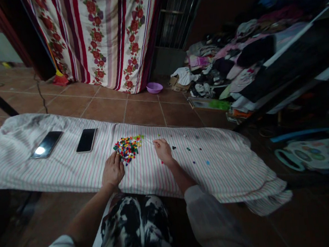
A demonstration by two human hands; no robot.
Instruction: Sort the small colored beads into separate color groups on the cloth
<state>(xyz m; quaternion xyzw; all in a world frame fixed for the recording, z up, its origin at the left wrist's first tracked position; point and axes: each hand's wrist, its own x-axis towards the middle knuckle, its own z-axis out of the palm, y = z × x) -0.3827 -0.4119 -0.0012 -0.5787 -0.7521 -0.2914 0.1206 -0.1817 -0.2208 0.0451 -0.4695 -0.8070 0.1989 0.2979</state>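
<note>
A heap of small beads in many colours (128,147) lies on a striped cloth (69,170) spread over a low board. My left hand (113,171) rests on the cloth with its fingertips at the heap's lower left edge. My right hand (163,151) lies on the cloth just right of the heap, fingers curled down; whether it pinches a bead is too small to tell. Several loose beads (194,151) are scattered to its right.
Two dark phones (47,144) (86,140) lie on the cloth to the left. A purple bowl (154,87) sits on the tiled floor by a floral curtain (103,35). Piled clothes (235,64) fill the right side. My knees are below the board.
</note>
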